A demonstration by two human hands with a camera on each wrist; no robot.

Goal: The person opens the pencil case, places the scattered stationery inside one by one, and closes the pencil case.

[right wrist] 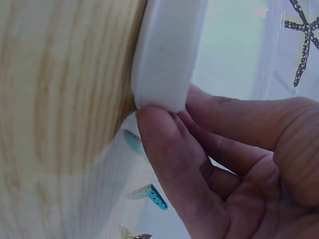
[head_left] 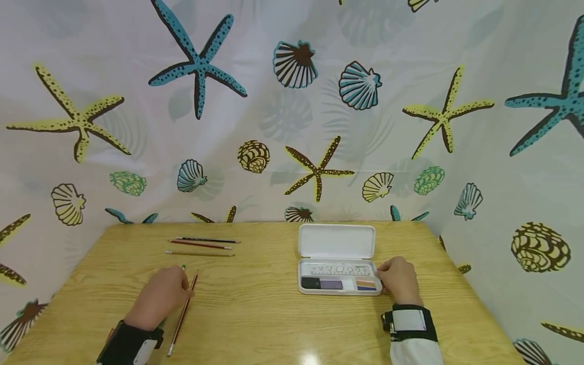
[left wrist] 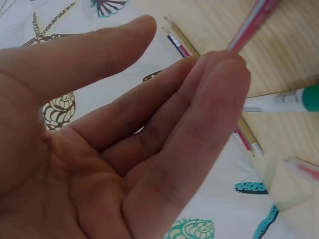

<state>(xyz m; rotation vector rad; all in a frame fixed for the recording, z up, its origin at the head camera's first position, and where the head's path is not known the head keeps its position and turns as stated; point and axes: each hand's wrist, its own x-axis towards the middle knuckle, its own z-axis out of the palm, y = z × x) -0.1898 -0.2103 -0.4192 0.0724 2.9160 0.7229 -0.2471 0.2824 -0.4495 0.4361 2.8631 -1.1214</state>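
Observation:
My left hand (head_left: pixel 159 296) is low over the left of the table, thumb spread apart from the loosely bent fingers in the left wrist view. Its fingertips are right at a red pencil (head_left: pixel 181 319) lying lengthwise. A green-capped pen (left wrist: pixel 310 98) lies beyond the fingers, mostly hidden under the hand in the head view. At the right, my right hand (head_left: pixel 400 279) pinches the right edge of an open white pencil case (head_left: pixel 336 241) between thumb and fingers. Inside the case are a clear stencil ruler (head_left: pixel 339 270), a black-and-purple eraser (head_left: pixel 321 284) and small orange and blue pieces (head_left: pixel 366 285).
Several pencils (head_left: pixel 201 253) lie side by side at the back left of the wooden table (head_left: pixel 255 314). Another pen (left wrist: pixel 304 168) with a red part lies near the left hand. A cloth (head_left: pixel 319 116) printed with shells and starfish hangs behind and beside the table.

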